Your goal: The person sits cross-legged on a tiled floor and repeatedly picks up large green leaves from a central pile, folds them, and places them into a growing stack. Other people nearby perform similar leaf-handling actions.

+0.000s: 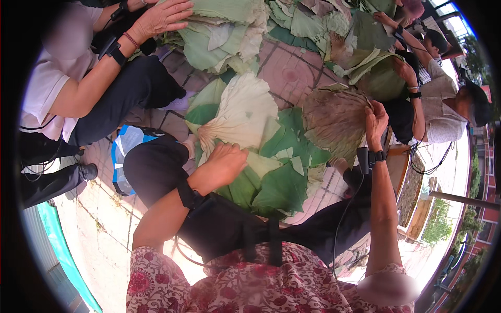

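My left hand (222,166) presses down on a stack of large green leaves (276,180) lying over my lap, gripping the folded pale leaf (242,115) near its stem. My right hand (376,121) is raised and holds the edge of a dried brownish leaf (334,119), which stands tilted above the stack. Both wrists carry black straps with small devices. I wear black trousers and a floral top.
A person in a white shirt sits at the left, one hand (162,18) resting on a heap of pale leaves (224,36). Other people sit at the right, handling a green leaf (378,78). Brick paving (292,70) lies between us. A blue-and-white bag (122,151) sits by my knee.
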Demonstrator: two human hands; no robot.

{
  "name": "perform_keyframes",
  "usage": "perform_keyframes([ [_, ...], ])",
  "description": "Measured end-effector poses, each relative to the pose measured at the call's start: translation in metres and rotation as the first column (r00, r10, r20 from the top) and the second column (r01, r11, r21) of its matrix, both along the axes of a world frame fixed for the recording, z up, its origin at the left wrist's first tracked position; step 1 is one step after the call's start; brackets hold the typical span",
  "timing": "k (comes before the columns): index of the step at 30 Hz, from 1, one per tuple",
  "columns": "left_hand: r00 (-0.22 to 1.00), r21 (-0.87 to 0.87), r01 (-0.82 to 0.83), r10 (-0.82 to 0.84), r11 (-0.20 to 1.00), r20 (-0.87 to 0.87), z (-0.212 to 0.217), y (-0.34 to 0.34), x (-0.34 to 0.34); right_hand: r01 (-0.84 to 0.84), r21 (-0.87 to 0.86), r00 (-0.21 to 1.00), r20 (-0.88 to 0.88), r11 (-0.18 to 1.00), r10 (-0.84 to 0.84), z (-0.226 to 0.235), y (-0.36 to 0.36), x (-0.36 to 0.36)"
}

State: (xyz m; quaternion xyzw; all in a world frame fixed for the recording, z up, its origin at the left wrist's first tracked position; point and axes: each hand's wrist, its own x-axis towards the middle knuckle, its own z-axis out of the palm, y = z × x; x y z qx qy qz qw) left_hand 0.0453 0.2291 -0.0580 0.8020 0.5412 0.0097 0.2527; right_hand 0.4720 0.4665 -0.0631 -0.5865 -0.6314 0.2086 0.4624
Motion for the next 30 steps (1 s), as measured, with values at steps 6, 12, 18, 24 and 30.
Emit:
perform_keyframes([
  [6, 0.998, -0.094, -0.013, 0.006, 0.995, -0.069, 0.005, 0.005, 0.004, -0.11, 0.428, 0.949, 0.312, 0.897, -0.033, 0.059, 0.017, -0.079],
  [12, 0.993, -0.121, -0.038, 0.024, 0.992, -0.115, -0.005, 0.001, 0.001, -0.376, 0.064, 0.789, 0.546, 0.925, 0.283, -0.082, 0.003, -0.116],
  [18, 0.987, -0.128, -0.054, 0.033, 0.99, -0.158, -0.011, 0.004, -0.004, -0.278, 0.013, 0.712, 0.674, 0.961, 0.196, -0.199, -0.003, -0.102],
  [24, 0.985, -0.107, -0.023, 0.004, 0.994, -0.173, -0.011, 0.014, 0.001, -0.189, -0.033, 0.772, 0.613, 0.982, 0.169, -0.178, 0.061, -0.102],
  [30, 0.983, -0.12, 0.0, -0.022, 0.993, -0.18, -0.009, 0.017, 0.005, -0.425, 0.106, 0.741, 0.611, 0.899, 0.278, -0.117, 0.055, -0.139],
])
